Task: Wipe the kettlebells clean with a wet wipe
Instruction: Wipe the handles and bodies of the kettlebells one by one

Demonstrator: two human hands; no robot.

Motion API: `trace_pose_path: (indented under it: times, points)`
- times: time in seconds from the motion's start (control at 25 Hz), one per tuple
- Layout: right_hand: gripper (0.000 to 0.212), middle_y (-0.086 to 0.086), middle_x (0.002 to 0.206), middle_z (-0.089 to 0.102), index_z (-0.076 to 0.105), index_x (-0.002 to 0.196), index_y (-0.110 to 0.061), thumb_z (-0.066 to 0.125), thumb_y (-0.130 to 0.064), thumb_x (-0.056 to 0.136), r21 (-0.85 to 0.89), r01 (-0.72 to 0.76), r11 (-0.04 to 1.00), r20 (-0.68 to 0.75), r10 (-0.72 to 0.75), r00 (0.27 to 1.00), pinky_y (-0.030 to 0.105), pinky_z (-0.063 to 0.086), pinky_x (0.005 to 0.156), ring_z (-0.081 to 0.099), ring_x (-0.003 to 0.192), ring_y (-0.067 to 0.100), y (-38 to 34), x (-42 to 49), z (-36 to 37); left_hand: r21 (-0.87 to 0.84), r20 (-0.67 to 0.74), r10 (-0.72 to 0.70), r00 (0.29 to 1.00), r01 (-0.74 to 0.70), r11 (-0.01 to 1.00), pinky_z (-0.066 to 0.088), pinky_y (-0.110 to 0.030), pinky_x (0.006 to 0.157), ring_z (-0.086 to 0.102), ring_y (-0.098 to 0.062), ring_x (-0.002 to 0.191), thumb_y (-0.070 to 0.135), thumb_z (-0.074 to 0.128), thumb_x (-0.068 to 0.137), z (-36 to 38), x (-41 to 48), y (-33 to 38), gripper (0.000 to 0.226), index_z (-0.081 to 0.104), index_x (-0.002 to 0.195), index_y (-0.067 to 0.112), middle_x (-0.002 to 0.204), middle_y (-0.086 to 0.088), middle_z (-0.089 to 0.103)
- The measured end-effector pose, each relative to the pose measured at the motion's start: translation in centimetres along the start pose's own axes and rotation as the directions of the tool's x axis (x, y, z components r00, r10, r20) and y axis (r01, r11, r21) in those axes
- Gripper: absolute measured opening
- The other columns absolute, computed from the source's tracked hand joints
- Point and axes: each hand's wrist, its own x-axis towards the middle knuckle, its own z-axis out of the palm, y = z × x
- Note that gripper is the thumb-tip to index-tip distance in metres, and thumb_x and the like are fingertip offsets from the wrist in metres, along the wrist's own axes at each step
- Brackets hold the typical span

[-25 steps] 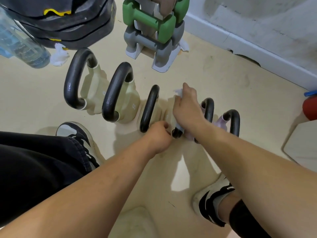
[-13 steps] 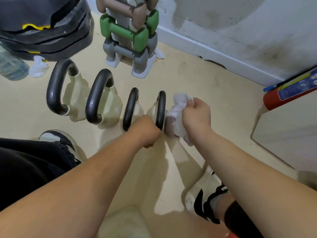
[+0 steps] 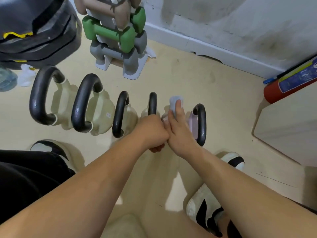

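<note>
Left fingers [image 3: 155, 149] tight around the kettlebell handle [image 3: 152, 103], right fingers [image 3: 178, 108] around the wet wipe [image 3: 173, 100] alongside.

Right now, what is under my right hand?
A crumpled white wet wipe sticks out from under the right hand, between the black-handled cream kettlebell and the black-handled pink kettlebell. The hand covers whatever surface the wipe is rubbing.

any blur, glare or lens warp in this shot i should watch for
Head view: the wide lens bows the baseboard and swells both forearms near the bottom edge; small glints sit on the black kettlebell handles; the black gear and water bottle at upper left are smeared; the wet wipe in the right hand looks soft.
</note>
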Motion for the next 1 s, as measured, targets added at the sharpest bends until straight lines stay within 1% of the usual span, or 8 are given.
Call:
trace_pose_path:
  times: [0.12,0.2,0.32,0.4,0.48,0.6,0.76,1.0]
  points:
    - [0.056,-0.010,0.165,-0.007,0.030,0.151,-0.009,0.028,-0.039,0.104,-0.209,0.046,0.977,-0.002,-0.047,0.999,0.049,0.007,0.122,-0.015,0.152,0.021,1.9,3.2,0.0,0.025,-0.067,-0.031,0.997,0.033,0.999,0.064,-0.037,0.059,0.073,-0.030,0.055,0.008,0.045,0.086,-1.1,0.7,1.2,0.026,0.066,0.075,-0.001,0.060,-0.015,0.072]
    - [0.042,0.003,0.149,0.033,0.052,0.124,-0.008,0.028,-0.035,0.102,-0.225,0.039,0.974,-0.055,-0.052,0.997,0.044,0.022,0.117,0.021,0.146,0.026,1.4,6.3,-1.2,0.014,-0.249,0.078,0.965,-0.077,0.997,0.063,-0.042,0.062,0.073,-0.031,0.063,0.010,0.046,0.079,-1.9,1.2,1.5,0.022,0.066,0.072,0.004,0.063,-0.011,0.072]
    - [0.028,0.009,0.097,0.048,0.047,0.080,-0.011,0.032,-0.020,0.102,-0.053,-0.043,0.998,0.001,0.043,0.999,0.035,0.040,0.085,0.048,0.086,0.020,0.4,10.1,-3.7,-0.166,-0.403,0.120,0.907,-0.201,0.965,0.062,-0.046,0.066,0.072,-0.026,0.071,0.012,0.043,0.074,-2.3,2.0,0.8,0.027,0.070,0.074,0.019,0.072,0.000,0.072]
    - [0.030,0.013,0.124,0.050,0.057,0.112,-0.009,0.030,-0.019,0.104,0.018,-0.096,0.995,0.016,0.095,0.995,0.027,0.034,0.095,0.052,0.109,0.022,0.6,9.8,-4.3,-0.251,-0.421,0.098,0.902,-0.219,0.943,0.062,-0.045,0.072,0.072,-0.024,0.076,0.012,0.042,0.075,-2.3,2.3,0.5,0.029,0.069,0.076,0.024,0.077,0.005,0.073]
    - [0.044,0.000,0.150,0.032,0.034,0.148,-0.017,0.030,-0.026,0.105,0.047,-0.161,0.986,-0.012,0.162,0.987,0.026,0.024,0.107,0.039,0.134,0.017,0.2,7.4,-3.2,-0.288,-0.428,0.091,0.899,-0.231,0.929,0.062,-0.044,0.077,0.073,-0.024,0.080,0.013,0.042,0.077,-2.2,2.5,0.2,0.030,0.069,0.079,0.025,0.082,0.005,0.074]
    - [0.058,0.003,0.165,0.003,0.023,0.153,-0.015,0.041,-0.023,0.099,-0.281,-0.053,0.958,-0.111,0.022,0.994,0.049,0.014,0.120,0.012,0.150,0.022,0.1,3.5,-0.2,-0.340,-0.436,0.057,0.898,-0.223,0.913,0.062,-0.044,0.081,0.073,-0.025,0.085,0.016,0.040,0.072,-2.0,2.4,0.2,0.033,0.071,0.082,0.025,0.085,0.003,0.075]
    - [0.070,0.014,0.165,-0.013,0.018,0.156,0.000,0.035,-0.006,0.089,-0.479,0.091,0.873,-0.050,-0.131,0.990,0.043,-0.019,0.118,-0.029,0.146,0.038,1.5,-0.6,1.8,-0.328,-0.437,0.076,0.896,-0.237,0.914,0.062,-0.042,0.081,0.072,-0.021,0.085,0.013,0.042,0.079,-1.4,1.8,0.2,0.033,0.071,0.087,0.026,0.087,0.006,0.074]
    - [0.047,0.014,0.159,0.021,0.047,0.139,-0.001,0.036,-0.018,0.096,-0.393,-0.013,0.920,-0.037,-0.002,0.999,0.046,0.024,0.119,0.006,0.152,0.033,1.5,5.9,0.1,-0.332,-0.476,0.110,0.872,-0.295,0.896,0.061,-0.044,0.083,0.072,-0.020,0.084,0.015,0.043,0.080,-2.1,2.6,-0.5,0.032,0.071,0.090,0.026,0.081,0.009,0.073]
